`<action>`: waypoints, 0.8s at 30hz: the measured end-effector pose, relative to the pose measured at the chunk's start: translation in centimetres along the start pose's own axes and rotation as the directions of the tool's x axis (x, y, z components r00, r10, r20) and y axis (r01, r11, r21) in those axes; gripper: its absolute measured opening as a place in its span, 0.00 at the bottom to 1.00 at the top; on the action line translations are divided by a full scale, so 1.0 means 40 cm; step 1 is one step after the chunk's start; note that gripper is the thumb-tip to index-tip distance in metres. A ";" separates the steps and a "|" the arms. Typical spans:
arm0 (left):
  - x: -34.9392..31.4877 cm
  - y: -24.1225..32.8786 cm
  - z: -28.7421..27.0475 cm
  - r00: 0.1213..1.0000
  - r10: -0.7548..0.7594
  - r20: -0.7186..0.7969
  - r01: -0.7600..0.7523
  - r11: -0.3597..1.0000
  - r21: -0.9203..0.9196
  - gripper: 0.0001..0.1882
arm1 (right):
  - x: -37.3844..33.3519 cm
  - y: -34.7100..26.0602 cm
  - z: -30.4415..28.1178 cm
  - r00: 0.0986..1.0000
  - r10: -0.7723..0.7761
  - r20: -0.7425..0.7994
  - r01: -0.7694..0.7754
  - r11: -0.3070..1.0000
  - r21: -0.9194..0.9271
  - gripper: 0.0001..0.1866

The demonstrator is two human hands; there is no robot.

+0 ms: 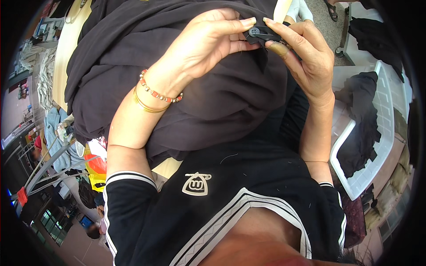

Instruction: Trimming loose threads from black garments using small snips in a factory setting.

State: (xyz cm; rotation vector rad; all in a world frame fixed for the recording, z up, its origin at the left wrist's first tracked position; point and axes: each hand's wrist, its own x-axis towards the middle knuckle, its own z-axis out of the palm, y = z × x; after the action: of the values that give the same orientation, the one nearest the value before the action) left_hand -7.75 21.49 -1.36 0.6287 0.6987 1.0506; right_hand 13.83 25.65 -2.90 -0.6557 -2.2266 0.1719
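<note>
A large dark garment [213,102] lies bunched in front of me, its folds reaching up to my hands. At the far side a round dark button [254,32] sits on a small black piece of fabric between my two hands. My left hand [217,33] pinches the cloth beside the button, thumb on top and fingers underneath. From the right, my right hand [306,51] closes thumb and forefinger on the black fabric edge next to the button. A dark covering wraps the tip of its thumb. Fingers hide part of the fabric there.
A white plastic bin [350,188] on my right holds dark cloth pieces [361,124]. At the left, a pale table edge [62,66] shows beside the garment, with light blue cloth [66,142] and metal rails [49,164] below. Another person's foot [332,9] is at the top right.
</note>
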 end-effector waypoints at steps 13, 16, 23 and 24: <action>0.002 0.000 0.003 1.000 0.020 -0.007 -0.019 0.999 0.036 0.09 | 0.010 -0.006 0.021 0.978 0.179 -0.104 -0.137 0.936 0.324 0.16; -0.001 0.003 0.000 0.999 0.025 -0.027 -0.022 0.995 0.095 0.12 | 0.009 -0.055 0.023 0.855 0.515 0.058 -0.422 0.627 0.655 0.19; -0.031 0.054 0.028 0.991 0.100 -0.088 0.012 0.592 0.806 0.16 | -0.025 -0.009 0.042 0.873 0.478 0.097 -0.427 0.653 0.626 0.09; -0.053 0.062 0.048 0.975 0.215 -0.048 -0.072 0.517 0.853 0.13 | -0.015 -0.017 0.034 0.867 0.490 0.094 -0.436 0.653 0.620 0.06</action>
State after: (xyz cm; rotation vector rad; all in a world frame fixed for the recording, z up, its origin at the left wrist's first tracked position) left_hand -8.33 20.21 2.17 1.5050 1.3428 0.8568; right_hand 12.92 24.89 -4.00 -0.8136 -1.7045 1.0854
